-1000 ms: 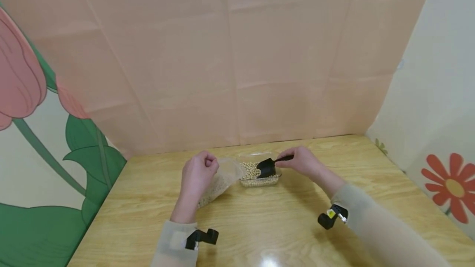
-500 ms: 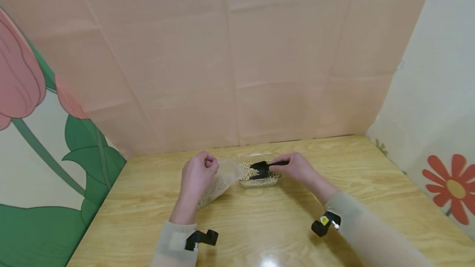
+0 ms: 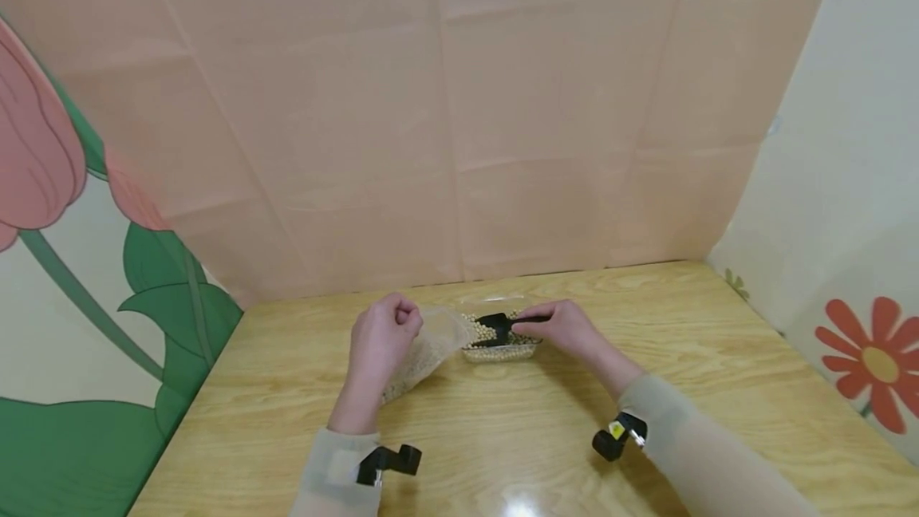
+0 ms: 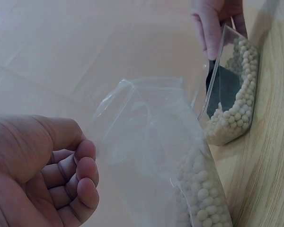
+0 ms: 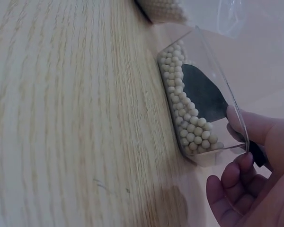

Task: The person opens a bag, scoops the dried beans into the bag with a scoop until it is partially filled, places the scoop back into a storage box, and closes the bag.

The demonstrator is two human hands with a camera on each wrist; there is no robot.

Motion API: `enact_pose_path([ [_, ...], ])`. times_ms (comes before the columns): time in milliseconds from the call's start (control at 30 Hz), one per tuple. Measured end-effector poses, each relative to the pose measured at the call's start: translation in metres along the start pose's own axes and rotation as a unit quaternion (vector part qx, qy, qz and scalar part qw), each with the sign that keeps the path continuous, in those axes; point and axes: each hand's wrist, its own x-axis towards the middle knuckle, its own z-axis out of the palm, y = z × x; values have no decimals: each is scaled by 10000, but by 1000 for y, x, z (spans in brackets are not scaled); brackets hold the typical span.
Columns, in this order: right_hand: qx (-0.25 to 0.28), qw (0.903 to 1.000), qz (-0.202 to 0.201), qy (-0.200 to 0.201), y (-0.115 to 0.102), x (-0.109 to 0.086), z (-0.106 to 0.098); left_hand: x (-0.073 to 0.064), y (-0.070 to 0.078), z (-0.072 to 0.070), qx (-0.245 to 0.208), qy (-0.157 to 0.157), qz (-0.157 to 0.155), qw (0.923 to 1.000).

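My left hand (image 3: 379, 349) pinches the upper edge of a clear plastic bag (image 3: 438, 333) between thumb and curled fingers. Pale round beads (image 4: 206, 198) fill the bag's lower part. Just right of the bag stands a clear rectangular container (image 3: 500, 356) holding more of these beads (image 5: 189, 123). In my right hand (image 3: 570, 329) is a small black scoop (image 3: 492, 327), gripped by its handle. The scoop's blade is inside the container, down against the beads, its front edge partly hidden among them. In the right wrist view the right fingers lie right at the container's rim.
A wood-grain table (image 3: 502, 437) bears everything and runs back to a pinkish cloth sheet (image 3: 445, 142). Flower-painted walls stand at the left and right. Each sleeve carries a black wrist camera (image 3: 389, 463).
My right hand has moved left and slightly down with the scoop, whose blade slid leftward through the beads. The left hand and the bag have stayed in place.
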Motion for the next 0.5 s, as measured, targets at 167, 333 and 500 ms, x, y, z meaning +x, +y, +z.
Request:
enact_pose_path([
  [167,23,9999,54,82,0,-2,1,0,2,1,12,-6,7,10000],
  [333,157,9997,37,177,1,-3,3,-1,2,0,-10,-211,-62,9998],
  [500,261,9995,26,200,3,-3,5,-2,3,-2,35,-329,-115,9994],
])
